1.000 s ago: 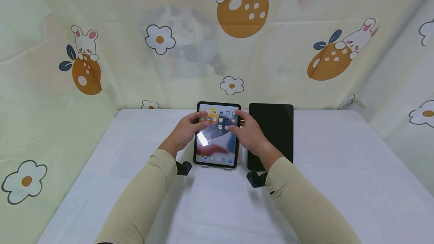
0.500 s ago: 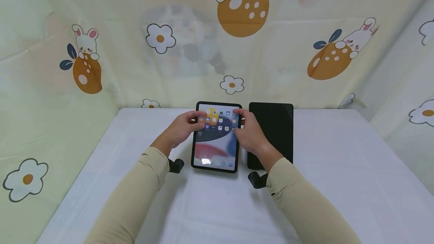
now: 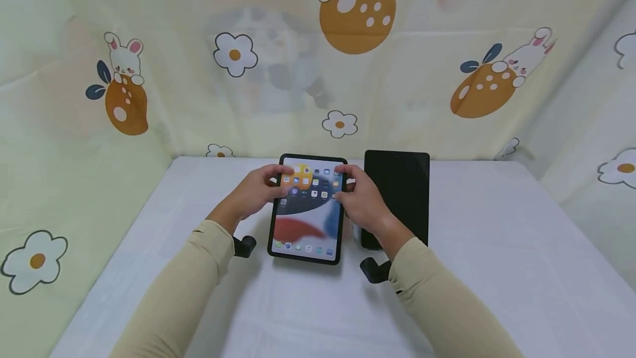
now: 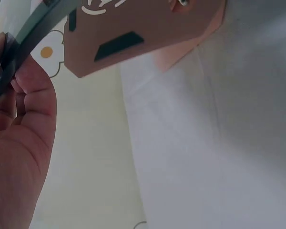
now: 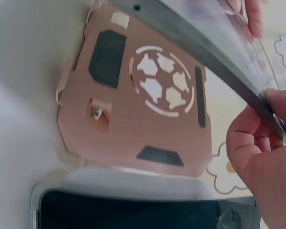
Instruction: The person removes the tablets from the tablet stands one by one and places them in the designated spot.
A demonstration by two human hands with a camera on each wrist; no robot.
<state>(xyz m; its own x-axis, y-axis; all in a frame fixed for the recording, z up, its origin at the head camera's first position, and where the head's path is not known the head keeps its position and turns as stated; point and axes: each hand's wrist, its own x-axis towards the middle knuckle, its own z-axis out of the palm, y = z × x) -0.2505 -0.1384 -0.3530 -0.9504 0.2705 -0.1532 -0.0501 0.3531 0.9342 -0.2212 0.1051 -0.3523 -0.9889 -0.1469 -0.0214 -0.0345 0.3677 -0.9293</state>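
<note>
A lit tablet (image 3: 307,214) showing rows of app icons is held upright between both hands. My left hand (image 3: 250,192) pinches its left edge near the top, thumb on the screen side. At the opposite edge my right hand (image 3: 365,198) pinches it the same way. Behind the tablet stands a rose-coloured metal tablet stand (image 5: 167,133) with cut-out shapes and dark pads, mostly hidden in the head view. In the right wrist view a gap shows between the stand and the tablet's edge (image 5: 219,62).
A second tablet (image 3: 397,192) with a dark screen stands to the right, partly behind the right hand. The white-covered table (image 3: 472,269) meets a patterned curtain (image 3: 278,87) at the back. Black wrist mounts (image 3: 244,246) hang below both wrists.
Both hands have brought the lit tablet off the stand, toward the person and slightly left. The dark tablet has stayed where it was.
</note>
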